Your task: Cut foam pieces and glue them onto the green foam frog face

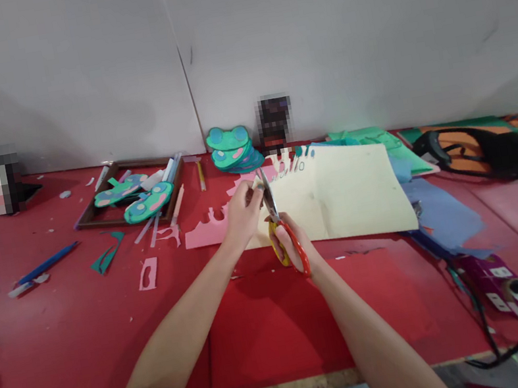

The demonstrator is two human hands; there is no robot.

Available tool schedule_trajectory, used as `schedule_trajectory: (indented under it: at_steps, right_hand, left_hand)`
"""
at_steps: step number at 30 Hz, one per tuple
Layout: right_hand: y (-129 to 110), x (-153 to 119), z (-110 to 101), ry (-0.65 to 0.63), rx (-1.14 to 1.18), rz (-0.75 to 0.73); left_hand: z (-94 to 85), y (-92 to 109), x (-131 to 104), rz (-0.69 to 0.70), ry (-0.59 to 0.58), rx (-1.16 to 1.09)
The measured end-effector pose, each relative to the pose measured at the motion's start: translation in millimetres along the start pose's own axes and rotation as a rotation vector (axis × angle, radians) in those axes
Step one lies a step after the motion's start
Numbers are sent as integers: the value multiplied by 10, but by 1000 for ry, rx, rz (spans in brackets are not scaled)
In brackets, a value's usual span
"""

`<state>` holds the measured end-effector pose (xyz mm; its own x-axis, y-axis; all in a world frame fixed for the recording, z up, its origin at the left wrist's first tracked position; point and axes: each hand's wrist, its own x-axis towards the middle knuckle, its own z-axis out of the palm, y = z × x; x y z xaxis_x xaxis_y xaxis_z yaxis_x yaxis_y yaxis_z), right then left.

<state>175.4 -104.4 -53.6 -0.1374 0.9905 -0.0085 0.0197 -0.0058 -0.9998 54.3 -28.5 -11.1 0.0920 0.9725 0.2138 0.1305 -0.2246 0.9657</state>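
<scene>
My right hand (pixel 303 238) is closed through the handles of a pair of scissors (pixel 269 203), one handle red and the other yellow. The blades point away from me, beside the fingertips of my left hand (pixel 243 215). Those fingers pinch a small piece of cream paper (pixel 257 182), partly hidden by the fingers. Under and to the right of my hands lies a large cream sheet (pixel 352 194), its far left edge cut unevenly and marked with small drawn outlines. Pink cut paper (pixel 206 233) lies left of my left hand.
Stacked green frog-like cutouts (pixel 228 142) stand by the wall. A brown tray (pixel 87 217) holds more cutouts and pens. Further left is a blue pen (pixel 48 263). On the right are a black strapped item (pixel 507 153), blue material (pixel 448 214) and a purple power box with cables (pixel 497 279).
</scene>
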Motion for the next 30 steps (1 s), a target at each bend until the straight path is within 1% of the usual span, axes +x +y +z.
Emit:
schedule_trajectory:
  at_steps: [3,5,8,11,15,18,24,30]
  right_hand:
    - [-46,-9,-6,59,-14,-25]
    - [-75,-15,-8,60,-18,-25]
    - [-94,-12,-26,51,-15,-22]
    - [-78,-1,-55,29,11,-14]
    - [-48,4,-79,-16,65,-27]
    - [-49,-1,-90,-36,56,-43]
    - [-70,-9,-101,-28,14,-59]
    - [-77,-10,-102,-19,13,-37]
  left_hand:
    - [-40,13,30,-5,-59,-22]
    - [-53,29,42,-17,-76,-49]
    - [-67,58,52,-24,-91,-49]
    - [-88,66,64,-1,-118,-16]
    - [-123,21,89,40,-156,-11]
    - [-150,-10,110,75,-192,-13]
    - [-193,43,122,59,-252,34]
    - [-224,61,129,62,-286,16]
